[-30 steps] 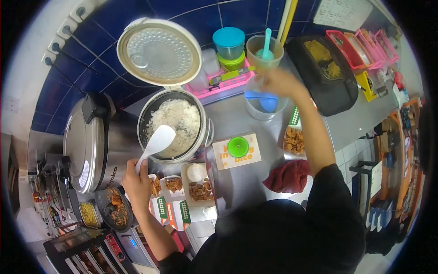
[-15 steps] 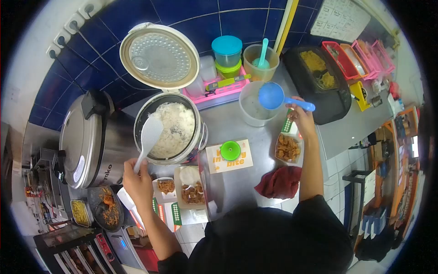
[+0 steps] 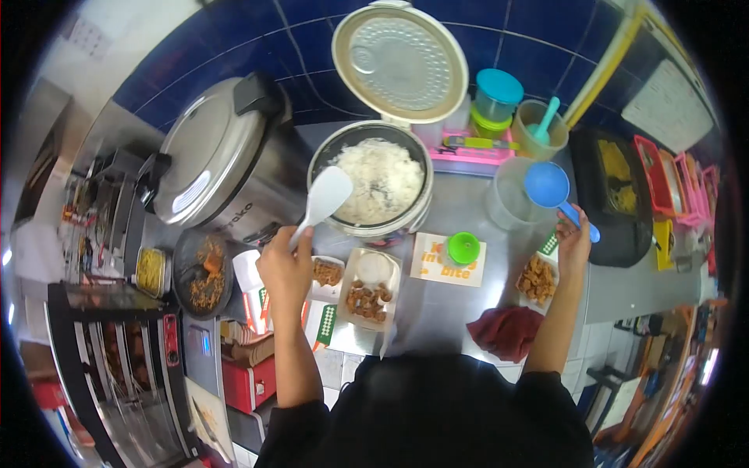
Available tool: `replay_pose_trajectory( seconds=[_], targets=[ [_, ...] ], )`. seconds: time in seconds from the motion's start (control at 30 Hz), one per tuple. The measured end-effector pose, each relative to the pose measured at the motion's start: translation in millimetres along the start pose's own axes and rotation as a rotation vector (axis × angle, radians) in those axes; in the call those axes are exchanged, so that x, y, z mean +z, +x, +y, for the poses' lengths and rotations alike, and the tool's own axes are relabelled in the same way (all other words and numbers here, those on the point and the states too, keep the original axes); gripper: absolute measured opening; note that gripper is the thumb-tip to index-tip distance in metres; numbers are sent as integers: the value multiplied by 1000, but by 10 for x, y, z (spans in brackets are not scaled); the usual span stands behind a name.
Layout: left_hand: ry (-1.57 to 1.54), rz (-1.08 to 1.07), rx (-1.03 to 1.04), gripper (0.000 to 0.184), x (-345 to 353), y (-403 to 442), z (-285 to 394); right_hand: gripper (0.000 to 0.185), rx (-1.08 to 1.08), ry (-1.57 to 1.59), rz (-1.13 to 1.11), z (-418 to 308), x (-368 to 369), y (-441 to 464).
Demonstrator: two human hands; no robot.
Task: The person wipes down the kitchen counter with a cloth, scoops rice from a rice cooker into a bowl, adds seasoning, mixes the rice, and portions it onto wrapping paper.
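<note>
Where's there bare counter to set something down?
Bare counter lies below the card, between the large open box and the red cloth. Another patch sits above the card, between the rice cooker and clear tub. Cartons crowd the left hand.

— Is the light good there?
— Yes, it is rather bright. The metal counter [image 3: 449, 316] shines with pale glare, and a soft dark shadow lies at its near edge.
— And the sharpness?
— A little soft; the wall tiles [image 3: 538, 58] curve strongly, and the corners are black.
</note>
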State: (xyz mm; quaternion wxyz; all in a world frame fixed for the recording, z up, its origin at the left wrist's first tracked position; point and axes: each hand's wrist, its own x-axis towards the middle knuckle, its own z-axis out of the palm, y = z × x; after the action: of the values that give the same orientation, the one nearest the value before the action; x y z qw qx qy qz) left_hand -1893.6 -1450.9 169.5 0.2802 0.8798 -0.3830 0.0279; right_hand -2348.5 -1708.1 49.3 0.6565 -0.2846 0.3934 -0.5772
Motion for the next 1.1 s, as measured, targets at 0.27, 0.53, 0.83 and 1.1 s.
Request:
replay_pose_trajectory(
  seconds=[0.27, 0.53, 0.83, 1.1],
  targets=[
    [440, 134, 446, 14, 175, 352, 241, 54, -302, -1033, 358, 98, 79, 289],
    [835, 44, 665, 14, 901, 998, 396, 55, -318, -1160, -354, 262, 1766, -108],
    [825, -235, 718, 13, 1266, 1399, 391, 64, 477, -840, -855, 912, 2402, 286],
    [538, -454, 861, 21, 1570, 1792, 441, 61, 430, -748, -820, 969, 2353, 332]
  ],
)
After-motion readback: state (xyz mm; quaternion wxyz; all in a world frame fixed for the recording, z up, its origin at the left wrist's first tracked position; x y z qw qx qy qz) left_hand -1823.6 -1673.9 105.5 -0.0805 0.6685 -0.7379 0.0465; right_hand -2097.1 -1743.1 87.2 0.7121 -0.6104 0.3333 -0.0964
